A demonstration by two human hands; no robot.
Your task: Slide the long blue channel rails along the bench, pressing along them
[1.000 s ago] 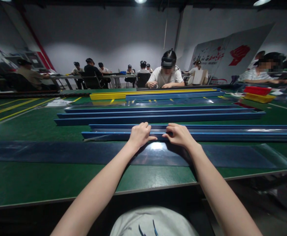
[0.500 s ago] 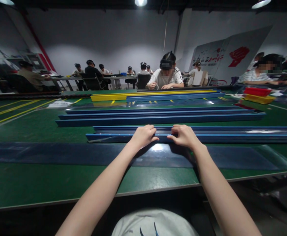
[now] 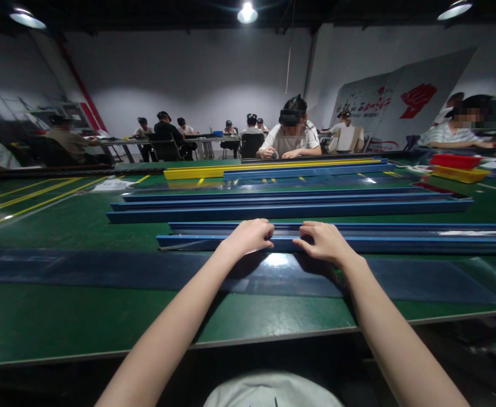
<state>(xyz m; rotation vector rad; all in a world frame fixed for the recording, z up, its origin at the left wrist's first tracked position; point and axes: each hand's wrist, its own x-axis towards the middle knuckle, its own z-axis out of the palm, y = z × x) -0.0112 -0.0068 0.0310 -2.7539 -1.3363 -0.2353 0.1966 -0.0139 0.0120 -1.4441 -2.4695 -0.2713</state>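
Note:
A long blue channel strip (image 3: pixel 409 245) with raised side walls lies across the green table in front of me. My left hand (image 3: pixel 248 238) is closed over its near wall, fingers curled behind the upper edge and thumb on the near face. A short way to the right, my right hand (image 3: pixel 326 242) holds the same wall in a similar pinch. Bare blue wall shows between the two thumbs. What the fingertips touch inside the channel is hidden. Closer to me, under my wrists, a flat clear plastic sheet (image 3: pixel 116 271) lies along the table.
Beyond lie more blue channels (image 3: pixel 281 212), a yellow channel (image 3: pixel 192 173) and a light blue one (image 3: pixel 298 171). Red (image 3: pixel 455 162) and yellow (image 3: pixel 460 173) bins stand at the right. A person (image 3: pixel 292 135) works across the table (image 3: pixel 103 322); others sit farther back.
The whole view has shifted slightly, so things appear lower and a little to the right. Both hands stay at the channel's near wall, with only small changes in the fingers.

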